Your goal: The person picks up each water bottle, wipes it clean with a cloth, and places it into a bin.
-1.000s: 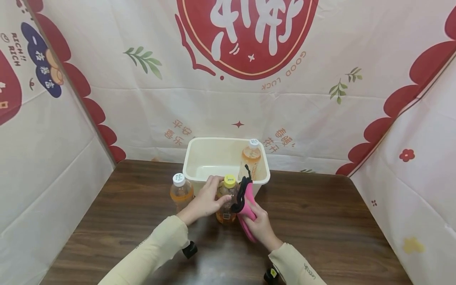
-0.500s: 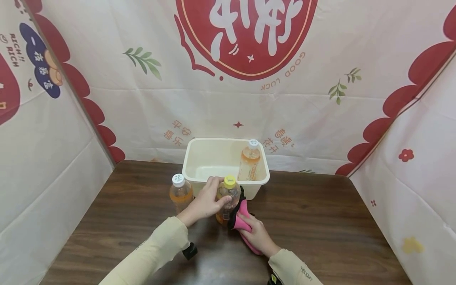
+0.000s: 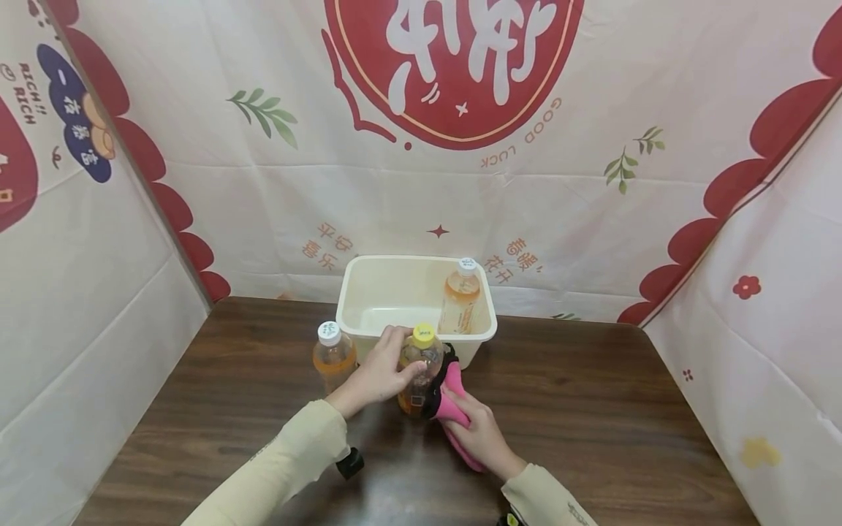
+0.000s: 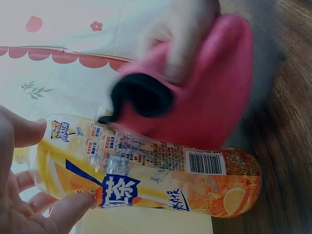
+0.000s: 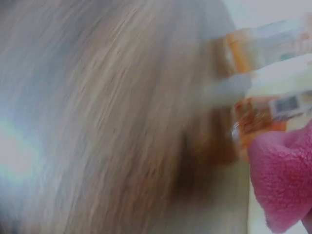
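My left hand (image 3: 378,371) grips the upper part of a yellow-capped iced tea bottle (image 3: 422,358), upright on the table before the bin. In the left wrist view, thumb and fingers wrap the neck end of the bottle (image 4: 146,170), whose yellow-orange label and barcode show. My right hand (image 3: 480,432) holds a bunched pink cloth (image 3: 455,387) with black trim against the bottle's right side. Fluffy pink cloth (image 5: 285,178) fills the lower right of the right wrist view, with most of that hand out of frame.
A cream plastic bin (image 3: 381,277) stands at the table's back, with a white-capped bottle (image 3: 462,296) in its right end. Another white-capped bottle (image 3: 334,358) stands left of my left hand. Printed cloth walls (image 3: 421,197) enclose the brown wooden table (image 3: 592,416).
The pink cloth in my right hand has moved down along the bottle's right side from near its cap, then shifted slightly. My left hand and the bottle stay in place.
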Tool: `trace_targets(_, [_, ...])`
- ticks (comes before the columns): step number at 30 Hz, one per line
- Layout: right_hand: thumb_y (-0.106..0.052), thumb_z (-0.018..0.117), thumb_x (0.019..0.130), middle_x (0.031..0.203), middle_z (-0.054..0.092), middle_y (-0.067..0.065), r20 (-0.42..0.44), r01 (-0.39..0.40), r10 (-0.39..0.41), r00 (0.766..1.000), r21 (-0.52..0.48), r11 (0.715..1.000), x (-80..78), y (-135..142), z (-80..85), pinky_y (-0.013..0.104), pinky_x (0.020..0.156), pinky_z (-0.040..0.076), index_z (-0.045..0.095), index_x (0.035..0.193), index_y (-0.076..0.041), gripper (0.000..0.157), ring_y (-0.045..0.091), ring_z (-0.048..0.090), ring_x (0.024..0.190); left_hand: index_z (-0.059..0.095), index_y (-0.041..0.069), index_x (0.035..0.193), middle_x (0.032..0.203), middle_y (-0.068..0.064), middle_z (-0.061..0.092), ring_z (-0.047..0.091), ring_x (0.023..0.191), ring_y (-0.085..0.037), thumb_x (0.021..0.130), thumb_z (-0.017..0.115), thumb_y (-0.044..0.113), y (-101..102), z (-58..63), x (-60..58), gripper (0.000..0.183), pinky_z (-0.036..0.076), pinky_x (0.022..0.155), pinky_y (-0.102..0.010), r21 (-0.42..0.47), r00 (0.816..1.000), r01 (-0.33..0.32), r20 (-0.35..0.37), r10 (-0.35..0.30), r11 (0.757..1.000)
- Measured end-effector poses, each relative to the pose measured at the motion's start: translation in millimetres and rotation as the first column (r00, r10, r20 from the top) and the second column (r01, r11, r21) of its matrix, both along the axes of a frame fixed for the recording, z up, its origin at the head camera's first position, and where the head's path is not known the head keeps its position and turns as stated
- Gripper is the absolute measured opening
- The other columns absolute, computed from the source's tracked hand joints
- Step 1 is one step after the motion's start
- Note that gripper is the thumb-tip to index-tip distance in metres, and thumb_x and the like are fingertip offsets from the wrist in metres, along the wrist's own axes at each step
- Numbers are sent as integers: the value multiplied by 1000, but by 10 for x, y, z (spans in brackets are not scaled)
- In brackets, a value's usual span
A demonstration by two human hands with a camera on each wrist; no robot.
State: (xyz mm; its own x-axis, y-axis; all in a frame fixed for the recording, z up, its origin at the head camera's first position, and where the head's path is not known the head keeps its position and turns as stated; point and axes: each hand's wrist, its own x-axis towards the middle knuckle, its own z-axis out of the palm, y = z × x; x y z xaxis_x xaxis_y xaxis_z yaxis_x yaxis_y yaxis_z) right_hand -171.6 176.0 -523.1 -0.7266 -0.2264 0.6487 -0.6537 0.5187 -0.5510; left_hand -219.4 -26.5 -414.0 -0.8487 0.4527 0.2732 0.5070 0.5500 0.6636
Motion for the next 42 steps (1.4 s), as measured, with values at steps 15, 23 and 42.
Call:
trace_targets(15, [17, 69, 63, 107, 60, 28, -115, -23, 16, 993, -54, 998, -23, -181, 1006, 9, 88, 39, 60, 104, 15, 42, 35, 60, 90, 42, 0, 124, 109, -13, 45, 51, 93, -24, 85, 63, 20, 5, -8, -2, 49, 46, 81, -38, 0, 1000, 4, -4, -4, 1000])
trace_targets(23, [16, 70, 63, 106, 60, 28, -83, -2, -5, 997, -85, 996, -48, -181, 908, 7, 87, 38, 61, 103, 14, 41, 28, 60, 94, 41, 1, 124, 111, -13, 45, 50, 96, -24, 85, 62, 20, 10, -13, 14, 49, 45, 85, -38, -4, 1000, 1, -7, -1, 1000])
trace_targets(42, [-3, 75, 69, 109, 64, 14, 127, -39, 25, 992, 108, 993, -95, 83, -267, 34, 82, 50, 64, 111, 0, 43, 30, 60, 100, 41, 0, 125, 111, -15, 46, 51, 101, -26, 86, 62, 27, 20, 0, 14, 52, 44, 88, -42, -31, 1000, 2, -23, -3, 1000])
